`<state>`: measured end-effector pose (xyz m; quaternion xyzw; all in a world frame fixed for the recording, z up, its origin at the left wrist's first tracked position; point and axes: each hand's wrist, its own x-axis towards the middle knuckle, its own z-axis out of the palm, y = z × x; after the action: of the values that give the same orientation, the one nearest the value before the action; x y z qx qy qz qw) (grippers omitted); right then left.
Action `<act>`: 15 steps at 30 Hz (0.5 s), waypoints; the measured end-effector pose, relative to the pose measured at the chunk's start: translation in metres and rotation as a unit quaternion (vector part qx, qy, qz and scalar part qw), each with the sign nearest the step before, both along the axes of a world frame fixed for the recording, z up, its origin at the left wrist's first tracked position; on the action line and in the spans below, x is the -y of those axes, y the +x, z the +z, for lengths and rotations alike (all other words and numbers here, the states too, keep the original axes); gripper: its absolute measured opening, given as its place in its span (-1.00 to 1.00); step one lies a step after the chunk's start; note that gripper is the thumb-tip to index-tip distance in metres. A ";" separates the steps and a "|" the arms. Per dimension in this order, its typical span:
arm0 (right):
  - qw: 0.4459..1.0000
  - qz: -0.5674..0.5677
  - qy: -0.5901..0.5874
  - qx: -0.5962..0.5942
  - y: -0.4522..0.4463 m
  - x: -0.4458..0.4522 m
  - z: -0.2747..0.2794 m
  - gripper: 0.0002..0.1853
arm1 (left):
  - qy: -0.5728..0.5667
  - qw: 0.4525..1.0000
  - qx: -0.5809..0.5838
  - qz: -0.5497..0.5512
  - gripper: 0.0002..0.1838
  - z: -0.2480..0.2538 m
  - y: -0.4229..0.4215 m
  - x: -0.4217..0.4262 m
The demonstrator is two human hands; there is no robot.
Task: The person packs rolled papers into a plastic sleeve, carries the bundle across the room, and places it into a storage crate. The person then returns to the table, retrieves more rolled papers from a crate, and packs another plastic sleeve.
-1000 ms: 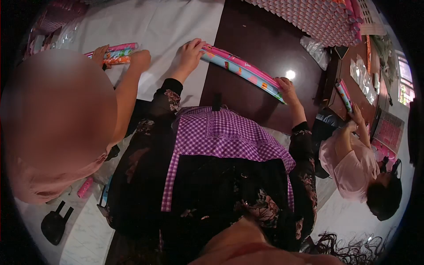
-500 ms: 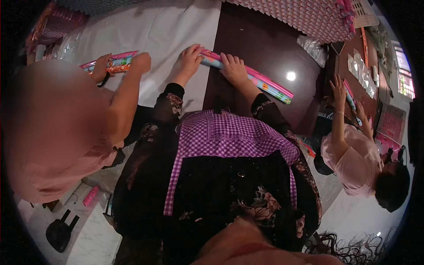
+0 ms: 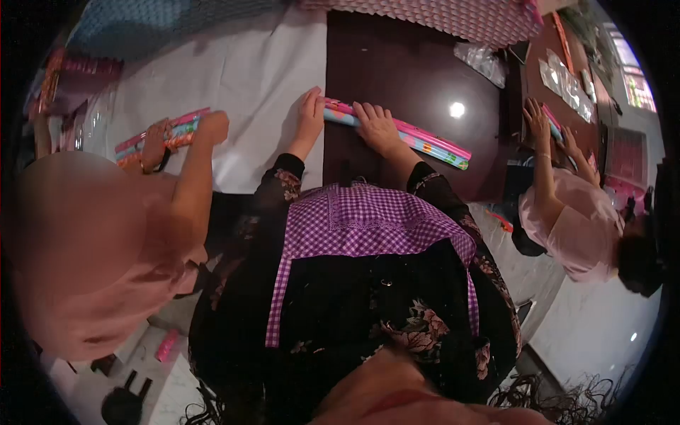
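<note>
Several slim rolls of patterned wrapping paper (image 3: 432, 145), pink and light blue with colourful prints, lie side by side across the dark table before me. My left hand (image 3: 309, 117) stands at their left end, its fingers straight and flat against the roll ends. Over the rolls, right of that end, rests my right hand (image 3: 377, 127), its fingers bent across them to the far side. Their right end sticks out past my right hand. What lies under that palm is hidden.
A white sheet (image 3: 212, 78) covers the table's left part. Stacked roll ends (image 3: 439, 18) line the back, with clear plastic bags (image 3: 482, 64) nearby. At left, a co-worker's hands (image 3: 212, 127) hold similar rolls; at right, another person's hands (image 3: 538, 120) handle rolls too.
My left hand has turned from lying over the rolls' left end to standing flat against it. My right hand stays on the rolls. The camera view has shifted slightly.
</note>
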<state>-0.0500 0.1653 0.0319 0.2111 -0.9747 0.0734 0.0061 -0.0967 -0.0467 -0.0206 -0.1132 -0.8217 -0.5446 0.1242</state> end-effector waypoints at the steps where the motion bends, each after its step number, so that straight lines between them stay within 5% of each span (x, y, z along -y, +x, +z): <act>1: 1.000 0.008 -0.008 -0.001 0.004 -0.004 0.004 -0.24 | 0.036 0.999 0.037 -0.011 -0.63 0.004 0.001 -0.004; 7: 0.999 -0.007 -0.031 0.004 0.009 -0.011 -0.001 -0.25 | -0.072 0.987 0.137 0.040 -0.55 0.016 -0.012 -0.016; 10: 0.999 -0.011 -0.029 -0.030 0.011 -0.011 -0.002 -0.28 | -0.162 0.981 0.085 0.064 -0.67 0.004 -0.022 -0.013; 11: 0.999 -0.021 -0.029 -0.035 0.013 -0.012 -0.002 -0.28 | -0.079 0.993 0.038 0.076 -0.67 -0.023 -0.023 -0.014; 15: 0.998 -0.022 -0.040 -0.052 0.016 -0.010 -0.010 -0.29 | -0.176 0.979 0.080 0.058 -0.66 0.009 -0.012 -0.011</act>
<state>-0.0344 0.1755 0.0223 0.1923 -0.9738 0.1014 0.0667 -0.1087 -0.0353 -0.0113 -0.0419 -0.9171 -0.3906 0.0673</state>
